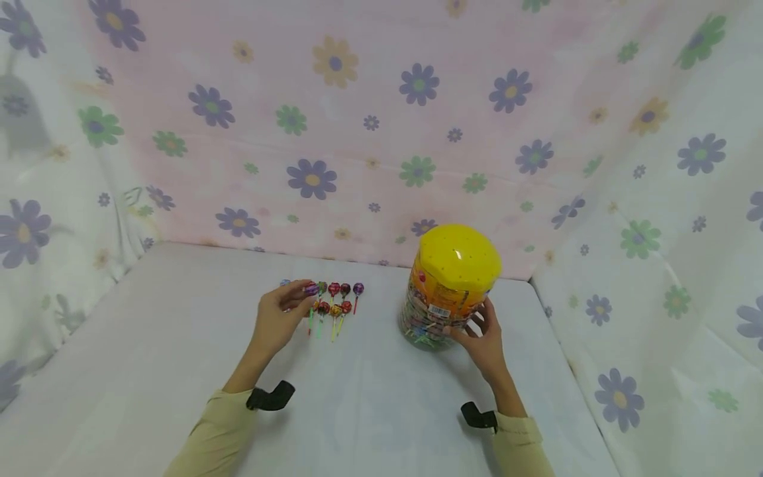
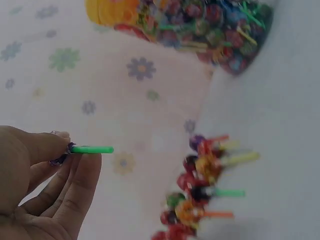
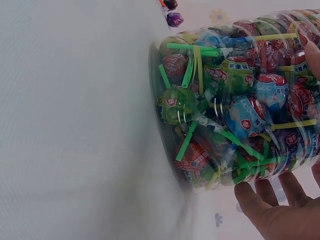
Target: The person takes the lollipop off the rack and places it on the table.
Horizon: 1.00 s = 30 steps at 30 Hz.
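Observation:
My left hand (image 1: 279,313) pinches a lollipop (image 2: 92,149) with a purple wrapper and a green stick between thumb and fingers. It is held just over the left part of two rows of lollipops (image 1: 334,289), whose heads face the back wall and whose sticks point towards me. At the right, a clear plastic jar (image 3: 245,110) full of wrapped lollipops stands on the table, tilted slightly in the head view. Its scalloped yellow lid (image 1: 461,255) is on. My right hand (image 1: 485,341) grips the jar's lower right side, thumb in front and fingers round the side.
A white cloth covers the table (image 1: 369,411). Behind it hangs a pink flowered curtain (image 1: 357,218), with a white flowered curtain (image 1: 650,331) along the right side. A pale blue lollipop head (image 1: 285,282) shows beyond my left hand. Black straps circle both wrists.

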Available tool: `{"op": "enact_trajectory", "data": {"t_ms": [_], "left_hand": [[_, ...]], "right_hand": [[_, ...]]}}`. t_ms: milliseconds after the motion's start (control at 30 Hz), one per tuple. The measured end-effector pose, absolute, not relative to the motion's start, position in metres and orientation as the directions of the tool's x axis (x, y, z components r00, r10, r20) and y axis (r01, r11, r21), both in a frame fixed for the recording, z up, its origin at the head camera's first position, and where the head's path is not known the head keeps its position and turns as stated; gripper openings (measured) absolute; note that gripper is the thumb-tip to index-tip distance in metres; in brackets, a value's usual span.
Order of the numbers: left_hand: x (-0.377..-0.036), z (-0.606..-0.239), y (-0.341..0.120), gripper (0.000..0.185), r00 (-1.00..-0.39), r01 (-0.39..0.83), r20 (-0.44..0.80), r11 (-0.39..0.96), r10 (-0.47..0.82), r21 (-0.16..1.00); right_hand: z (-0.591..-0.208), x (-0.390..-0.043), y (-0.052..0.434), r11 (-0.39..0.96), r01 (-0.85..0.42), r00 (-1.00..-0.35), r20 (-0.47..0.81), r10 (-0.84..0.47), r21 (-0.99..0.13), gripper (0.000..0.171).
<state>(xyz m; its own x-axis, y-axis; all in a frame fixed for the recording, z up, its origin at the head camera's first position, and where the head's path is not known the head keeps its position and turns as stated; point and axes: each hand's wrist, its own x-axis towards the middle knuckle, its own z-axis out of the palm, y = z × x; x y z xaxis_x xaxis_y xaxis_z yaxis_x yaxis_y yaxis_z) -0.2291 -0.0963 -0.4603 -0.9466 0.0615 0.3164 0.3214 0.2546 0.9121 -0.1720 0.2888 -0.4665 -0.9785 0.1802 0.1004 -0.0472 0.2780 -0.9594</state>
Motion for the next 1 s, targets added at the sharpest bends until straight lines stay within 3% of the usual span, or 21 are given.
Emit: {"op": "enact_trajectory", "data": {"t_ms": [200,400,700,1000], "left_hand": [[-0.235,-0.490,-0.144,0.037,-0.980,0.180,0.197,0.447,0.007,0.876],[-0.254,-0.506,-0.162,0.035,-0.992,0.091,0.122,0.577,-0.015,0.811],[-0.277,-0.517,-0.162,0.035,-0.992,0.112,0.120,0.652,0.032,0.750],[-0.273,-0.515,-0.162,0.038,-0.994,0.102,0.097,0.702,0.047,0.705]], "right_hand": [[-0.487,-0.180,0.300,0.295,-0.053,-0.975,0.113,0.190,-0.954,0.100],[-0.494,-0.181,0.304,0.301,-0.083,-0.969,0.147,0.197,-0.950,0.098],[-0.494,-0.181,0.302,0.293,-0.073,-0.970,0.136,0.201,-0.953,0.099],[-0.493,-0.182,0.302,0.296,-0.078,-0.973,0.138,0.187,-0.952,0.101]]}}
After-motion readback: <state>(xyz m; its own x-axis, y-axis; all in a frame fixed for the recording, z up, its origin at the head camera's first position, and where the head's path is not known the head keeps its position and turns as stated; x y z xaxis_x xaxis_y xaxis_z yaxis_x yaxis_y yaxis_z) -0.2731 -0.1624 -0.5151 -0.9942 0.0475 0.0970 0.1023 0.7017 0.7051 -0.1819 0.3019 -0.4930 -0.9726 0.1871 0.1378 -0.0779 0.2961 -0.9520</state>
